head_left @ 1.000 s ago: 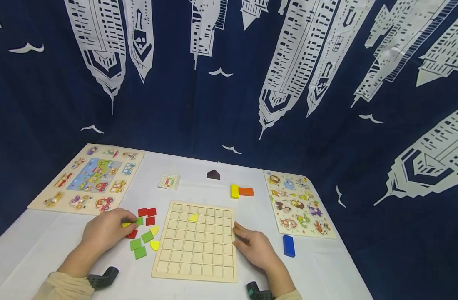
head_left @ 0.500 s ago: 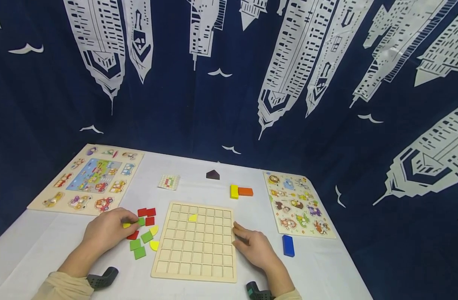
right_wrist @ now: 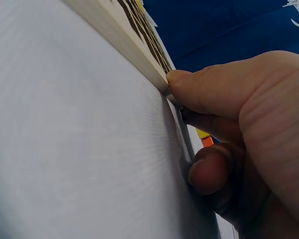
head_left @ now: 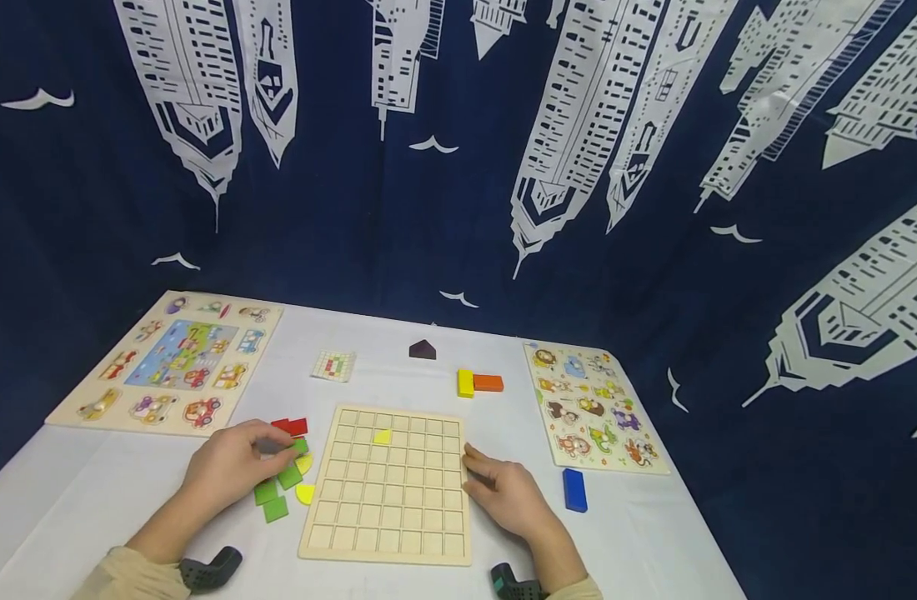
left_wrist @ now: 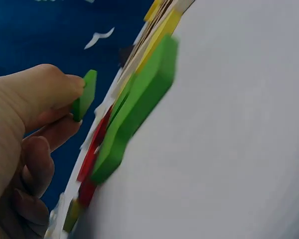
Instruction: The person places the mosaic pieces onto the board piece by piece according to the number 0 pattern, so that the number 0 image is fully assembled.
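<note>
In the head view my left hand (head_left: 229,457) is raised over the loose tiles left of the wooden grid board (head_left: 387,546). Thumb and fingertips pinch a green square tile (left_wrist: 87,94), seen edge-on in the left wrist view. Below lie red tiles (head_left: 298,427), other green tiles (head_left: 276,509) and yellow rounded pieces (head_left: 305,494); the hand hides part of the pile. One yellow piece (head_left: 383,437) sits in a cell near the board's far side. My right hand (head_left: 507,496) rests at the board's right edge, the thumb (right_wrist: 209,89) touching its side.
A vehicle picture puzzle (head_left: 113,400) lies at far left, an animal puzzle (head_left: 563,458) at right. Behind the board are a small pattern card (head_left: 333,366), a dark block (head_left: 423,350), and yellow (head_left: 465,383) and orange blocks (head_left: 488,383). A blue block (head_left: 574,490) lies at right.
My left hand has lifted a green tile from the pile and moved it slightly right toward the board. The right hand stays at the board's edge. The head view has shifted slightly.
</note>
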The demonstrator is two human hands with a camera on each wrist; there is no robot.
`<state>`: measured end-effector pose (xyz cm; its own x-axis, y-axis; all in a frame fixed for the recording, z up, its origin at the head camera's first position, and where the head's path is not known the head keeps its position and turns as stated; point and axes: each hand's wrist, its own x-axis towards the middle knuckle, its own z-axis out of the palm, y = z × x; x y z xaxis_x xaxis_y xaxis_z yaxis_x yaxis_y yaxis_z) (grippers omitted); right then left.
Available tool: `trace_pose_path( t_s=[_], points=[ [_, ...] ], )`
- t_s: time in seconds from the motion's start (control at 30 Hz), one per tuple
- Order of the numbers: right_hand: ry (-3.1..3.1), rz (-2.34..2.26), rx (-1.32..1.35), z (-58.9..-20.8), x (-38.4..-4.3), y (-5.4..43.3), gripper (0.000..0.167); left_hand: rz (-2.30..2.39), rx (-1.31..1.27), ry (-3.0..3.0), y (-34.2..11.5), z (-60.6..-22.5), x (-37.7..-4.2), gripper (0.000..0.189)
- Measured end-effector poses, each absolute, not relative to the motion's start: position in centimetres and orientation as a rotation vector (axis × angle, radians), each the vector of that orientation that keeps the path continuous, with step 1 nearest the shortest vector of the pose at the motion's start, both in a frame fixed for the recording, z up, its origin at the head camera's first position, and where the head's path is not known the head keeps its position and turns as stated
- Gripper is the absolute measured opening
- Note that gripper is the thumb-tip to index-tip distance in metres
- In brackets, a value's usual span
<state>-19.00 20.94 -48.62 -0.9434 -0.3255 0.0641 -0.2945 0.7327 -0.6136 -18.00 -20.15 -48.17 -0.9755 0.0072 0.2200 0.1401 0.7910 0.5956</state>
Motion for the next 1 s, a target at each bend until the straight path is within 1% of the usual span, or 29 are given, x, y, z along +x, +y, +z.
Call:
trace_pose_path(
  t_s=[0.2,0.47,0.63,0.83,1.0],
  points=[
    [2.871,-1.007,-0.511,-48.7,-19.0,21.0,0.042,-0.955,-0.246,-2.817,-17.2,-47.5,-19.0,0.015],
    [2.885,-1.003,-0.517,-48.7,-19.1,21.1,0.042,-0.859,-0.429,-2.814,-12.8,-46.2,-21.9,0.011],
    [2.878,-1.008,-0.515,-48.7,-19.1,21.2,0.042,-0.845,-0.514,-2.834,-10.5,-46.3,-23.4,0.01],
    [2.865,-1.018,-0.519,-48.6,-19.0,21.2,0.042,-0.707,-0.595,-2.855,-8.6,-46.6,-24.2,0.01],
    [2.869,-1.023,-0.531,-48.7,-19.1,21.1,0.042,-0.6,-0.642,-2.873,-8.0,-46.6,-24.6,0.008]
  ],
)
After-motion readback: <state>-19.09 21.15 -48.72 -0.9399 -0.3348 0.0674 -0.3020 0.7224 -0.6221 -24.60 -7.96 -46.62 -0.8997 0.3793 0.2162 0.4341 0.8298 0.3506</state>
